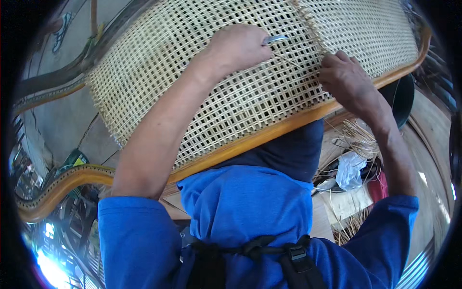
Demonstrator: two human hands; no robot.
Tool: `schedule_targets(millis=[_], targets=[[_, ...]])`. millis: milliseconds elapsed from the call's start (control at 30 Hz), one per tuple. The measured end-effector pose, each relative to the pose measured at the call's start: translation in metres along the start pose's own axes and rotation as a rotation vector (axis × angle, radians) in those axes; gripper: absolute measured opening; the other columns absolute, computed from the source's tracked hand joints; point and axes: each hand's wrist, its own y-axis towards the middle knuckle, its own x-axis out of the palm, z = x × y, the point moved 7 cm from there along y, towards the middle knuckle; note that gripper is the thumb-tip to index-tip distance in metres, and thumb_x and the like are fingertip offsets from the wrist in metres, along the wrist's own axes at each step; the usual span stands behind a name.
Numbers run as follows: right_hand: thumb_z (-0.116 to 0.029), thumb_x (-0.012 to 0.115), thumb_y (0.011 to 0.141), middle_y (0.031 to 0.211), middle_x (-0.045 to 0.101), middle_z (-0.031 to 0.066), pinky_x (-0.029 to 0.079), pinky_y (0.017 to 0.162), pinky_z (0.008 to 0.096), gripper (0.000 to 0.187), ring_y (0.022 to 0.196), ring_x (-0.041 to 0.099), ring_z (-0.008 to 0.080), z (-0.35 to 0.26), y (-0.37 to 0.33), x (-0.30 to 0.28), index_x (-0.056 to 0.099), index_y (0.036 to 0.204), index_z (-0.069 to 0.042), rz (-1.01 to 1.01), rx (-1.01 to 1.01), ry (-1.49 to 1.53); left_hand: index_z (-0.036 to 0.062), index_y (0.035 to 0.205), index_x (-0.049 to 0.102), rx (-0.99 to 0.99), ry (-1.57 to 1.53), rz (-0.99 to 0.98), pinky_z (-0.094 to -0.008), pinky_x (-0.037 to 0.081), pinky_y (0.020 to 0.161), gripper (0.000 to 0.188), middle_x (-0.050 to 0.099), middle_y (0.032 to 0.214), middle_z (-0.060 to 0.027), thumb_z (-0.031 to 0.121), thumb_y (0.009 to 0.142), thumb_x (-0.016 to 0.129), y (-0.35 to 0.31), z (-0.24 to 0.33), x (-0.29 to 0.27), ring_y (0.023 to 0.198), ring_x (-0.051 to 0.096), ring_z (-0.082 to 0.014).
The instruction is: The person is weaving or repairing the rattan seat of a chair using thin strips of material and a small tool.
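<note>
Grey floor (103, 137) is seen well L of the hands, loose cane strands (358, 139) nr the R forearm. Both arms are stretched fwd; L hand (240, 46) is clenched round a metal-tipped tool (276, 39); R hand (347, 79) is curled at the cane panel (144, 72), strand grip can't be told. Panel, under both hands, is pale, open-weave, edged w/ varnished wood rail (260, 140).

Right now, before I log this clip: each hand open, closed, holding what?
Left hand: closed around a metal tool.
Right hand: fingers curled at the cane; can't tell if it grips anything.
</note>
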Motion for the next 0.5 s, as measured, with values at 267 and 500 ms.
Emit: schedule_targets(millis=[267, 500], targets=[[-0.002, 0.054, 0.076, 0.079, 0.057, 0.0053, 0.044, 0.067, 0.0359, 0.013, 0.078, 0.054, 0.0233, -0.004, -0.017, 0.01, 0.061, 0.084, -0.009, 0.336, 0.028, 0.011, 0.0066, 0.062, 0.054, -0.101, 0.022, -0.06, -0.0406, 0.045, 0.056, 0.02, 0.053, 0.053, -0.0095, 0.022, 0.075, 0.051, -0.002, 0.003, 0.001, 0.049, 0.053, -0.0211], [-0.011, 0.063, 0.081, 0.085, 0.063, 0.0035, 0.042, 0.078, 0.0376, 0.027, 0.087, 0.056, 0.0217, 0.005, -0.022, 0.018, 0.058, 0.108, -0.013, 0.395, 0.175, 0.139, 0.0076, 0.066, 0.055, -0.121, 0.001, -0.125, -0.0406, 0.045, 0.056, 0.019, 0.052, 0.054, -0.0068, 0.023, 0.076, 0.051, -0.004, 0.002, 0.002, 0.051, 0.052, -0.0199]])
